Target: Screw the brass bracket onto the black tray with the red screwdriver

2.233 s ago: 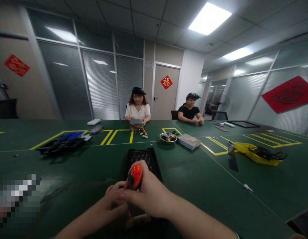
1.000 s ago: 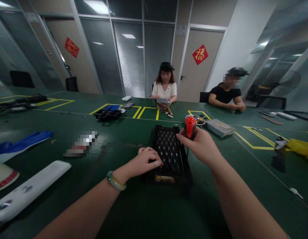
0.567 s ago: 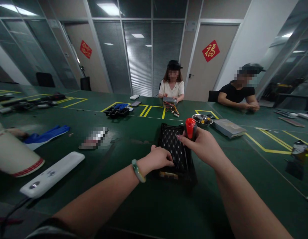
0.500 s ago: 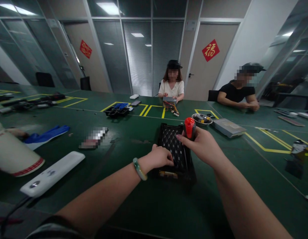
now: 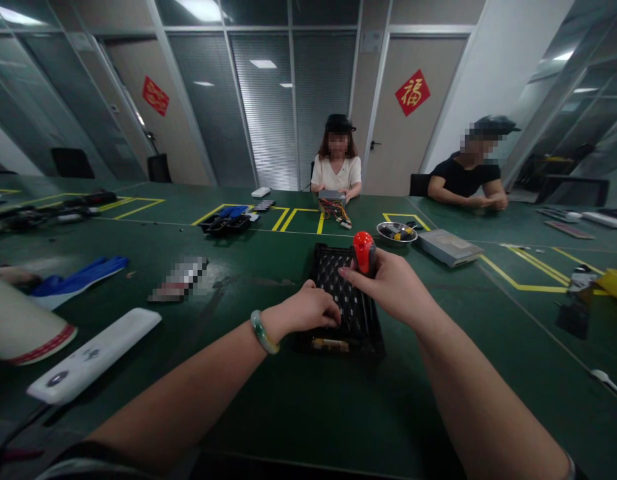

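Note:
A black perforated metal case [image 5: 338, 277] lies flat on the green table [image 5: 298, 400] in front of me. My left hand [image 5: 303, 310], with a green bangle at the wrist, rests on the case's near left edge, fingers curled down onto it. My right hand [image 5: 391, 287] is closed round a screwdriver with a red and black handle [image 5: 363, 250], held upright over the case's right side. The shaft and tip are hidden behind my hand.
A white remote [image 5: 93, 353] and a white cone with a red band [image 5: 18, 330] lie near left; blue gloves [image 5: 73, 280] lie behind them. A metal bowl [image 5: 396, 232] and a grey drive [image 5: 448, 247] sit beyond the case. Two people sit at the far edge.
My view swung down and left from the room to the table. My right hand with the screwdriver went from the case's near end to its right side; my left hand stayed on the case.

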`<state>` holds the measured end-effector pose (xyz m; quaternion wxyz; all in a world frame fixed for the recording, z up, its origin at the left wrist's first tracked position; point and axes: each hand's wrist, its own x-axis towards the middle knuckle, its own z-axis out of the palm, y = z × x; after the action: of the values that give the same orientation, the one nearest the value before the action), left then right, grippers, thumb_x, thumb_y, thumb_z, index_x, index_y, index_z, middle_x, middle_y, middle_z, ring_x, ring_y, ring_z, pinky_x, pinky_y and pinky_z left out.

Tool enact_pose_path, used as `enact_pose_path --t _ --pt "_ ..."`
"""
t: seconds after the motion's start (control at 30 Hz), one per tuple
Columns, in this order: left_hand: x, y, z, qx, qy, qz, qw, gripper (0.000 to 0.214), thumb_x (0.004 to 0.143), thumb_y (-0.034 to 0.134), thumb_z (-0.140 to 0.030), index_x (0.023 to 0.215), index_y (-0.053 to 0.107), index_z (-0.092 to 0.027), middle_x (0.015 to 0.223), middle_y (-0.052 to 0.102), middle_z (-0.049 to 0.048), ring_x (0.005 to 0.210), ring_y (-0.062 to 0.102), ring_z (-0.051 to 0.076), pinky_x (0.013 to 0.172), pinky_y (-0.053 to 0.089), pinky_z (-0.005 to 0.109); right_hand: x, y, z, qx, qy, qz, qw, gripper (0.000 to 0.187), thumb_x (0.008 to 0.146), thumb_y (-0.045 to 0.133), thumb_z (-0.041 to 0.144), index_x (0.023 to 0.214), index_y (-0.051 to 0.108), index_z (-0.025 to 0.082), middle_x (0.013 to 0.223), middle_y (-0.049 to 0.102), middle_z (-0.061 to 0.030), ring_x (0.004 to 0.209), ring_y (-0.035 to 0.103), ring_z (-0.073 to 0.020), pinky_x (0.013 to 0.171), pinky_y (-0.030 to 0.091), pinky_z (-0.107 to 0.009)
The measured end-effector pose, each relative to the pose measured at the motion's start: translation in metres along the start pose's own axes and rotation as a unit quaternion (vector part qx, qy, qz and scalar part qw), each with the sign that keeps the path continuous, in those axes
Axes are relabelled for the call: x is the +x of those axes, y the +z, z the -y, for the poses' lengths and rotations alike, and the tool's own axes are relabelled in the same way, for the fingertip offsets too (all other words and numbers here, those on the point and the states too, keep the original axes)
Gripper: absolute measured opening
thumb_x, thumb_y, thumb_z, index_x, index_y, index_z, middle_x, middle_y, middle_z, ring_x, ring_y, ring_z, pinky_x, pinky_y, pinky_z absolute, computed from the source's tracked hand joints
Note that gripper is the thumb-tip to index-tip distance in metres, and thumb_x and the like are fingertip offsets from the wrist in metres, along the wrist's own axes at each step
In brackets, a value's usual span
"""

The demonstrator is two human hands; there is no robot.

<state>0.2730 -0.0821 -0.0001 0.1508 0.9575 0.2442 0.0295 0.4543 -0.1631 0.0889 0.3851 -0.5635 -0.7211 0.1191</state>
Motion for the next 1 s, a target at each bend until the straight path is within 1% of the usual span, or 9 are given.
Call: enact_pose_path --t 0.07,0.23,0.4,0.5,0.6,0.77,0.93,1.0 --pt "-0.0008 -0.0017 -0.0016 -0.015 -0.006 0.004 1.000 0.012 0.086 0.064 -0.034 0.091 0.075 -0.031 0.095 0.075 -0.0043 0.091 0.062 0.018 0.085 0.021 0.034 -0.0005 -0.0001 0.0009 0.001 -0.002 0.002 1.000 0.024 0.084 0.066 0.044 0.086 0.066 0.020 0.081 0.069 -0.0021 0.070 0.063 -0.0188 0.060 0.043 -0.030" --pt "-0.0008 -0.0046 -0.0059 -0.041 -0.056 0.022 0.997 0.016 0.084 0.065 -0.038 0.090 0.075 -0.027 0.085 0.074 -0.0037 0.079 0.063 0.016 0.086 0.024 0.033 -0.0004 -0.0001 0.0016 -0.001 -0.006 0.009 1.000 0.024 0.085 0.066 0.043 0.088 0.066 0.020 0.081 0.069 -0.0019 0.070 0.063 -0.0190 0.060 0.043 -0.031" --pt "0.0007 -0.0041 -0.0061 -0.047 -0.075 0.029 0.996 0.018 0.082 0.066 -0.040 0.088 0.075 -0.026 0.077 0.071 -0.0053 0.071 0.061 0.014 0.085 0.026 0.032 -0.0009 -0.0014 0.0024 -0.002 -0.008 0.006 1.000 0.023 0.084 0.068 0.043 0.085 0.066 0.020 0.079 0.069 -0.0016 0.068 0.062 -0.0188 0.059 0.042 -0.031" --pt "0.0009 -0.0034 -0.0047 -0.043 -0.076 0.026 0.996 0.018 0.082 0.065 -0.040 0.084 0.075 -0.024 0.075 0.071 -0.0053 0.069 0.060 0.013 0.085 0.026 0.032 -0.0014 -0.0017 0.0024 0.008 -0.009 0.004 1.000 0.023 0.084 0.068 0.042 0.088 0.067 0.020 0.081 0.070 -0.0023 0.070 0.063 -0.0191 0.060 0.043 -0.030" --pt "0.0014 -0.0034 -0.0034 -0.037 -0.075 0.029 0.996 0.017 0.083 0.065 -0.038 0.083 0.074 -0.024 0.076 0.072 -0.0050 0.071 0.061 0.014 0.086 0.025 0.033 -0.0011 -0.0009 0.0014 0.008 -0.005 0.003 1.000 0.024 0.084 0.069 0.043 0.089 0.068 0.020 0.081 0.070 -0.0023 0.071 0.063 -0.0193 0.060 0.043 -0.030" --pt "0.0022 -0.0054 -0.0028 -0.039 -0.075 0.033 0.996 0.017 0.085 0.063 -0.039 0.087 0.074 -0.027 0.085 0.074 -0.0050 0.083 0.064 0.017 0.089 0.024 0.033 -0.0009 0.0001 0.0011 0.002 0.000 0.006 1.000 0.023 0.083 0.069 0.042 0.088 0.067 0.020 0.080 0.070 -0.0018 0.068 0.062 -0.0183 0.058 0.041 -0.029" --pt "0.0036 -0.0059 -0.0021 -0.049 -0.063 0.040 0.996 0.019 0.086 0.063 -0.042 0.097 0.073 -0.030 0.092 0.074 -0.0054 0.087 0.064 0.017 0.089 0.024 0.034 -0.0016 0.0003 0.0012 -0.001 0.003 0.007 1.000 0.024 0.083 0.070 0.044 0.088 0.067 0.021 0.080 0.070 -0.0008 0.067 0.061 -0.0179 0.057 0.041 -0.029" --pt "0.0050 -0.0047 -0.0018 -0.050 -0.057 0.046 0.996 0.017 0.087 0.063 -0.041 0.096 0.073 -0.031 0.091 0.073 -0.0059 0.088 0.063 0.017 0.089 0.024 0.034 -0.0017 0.0003 0.0008 -0.001 0.002 0.008 1.000 0.025 0.083 0.069 0.045 0.088 0.067 0.021 0.081 0.070 -0.0011 0.067 0.061 -0.0182 0.056 0.041 -0.030"
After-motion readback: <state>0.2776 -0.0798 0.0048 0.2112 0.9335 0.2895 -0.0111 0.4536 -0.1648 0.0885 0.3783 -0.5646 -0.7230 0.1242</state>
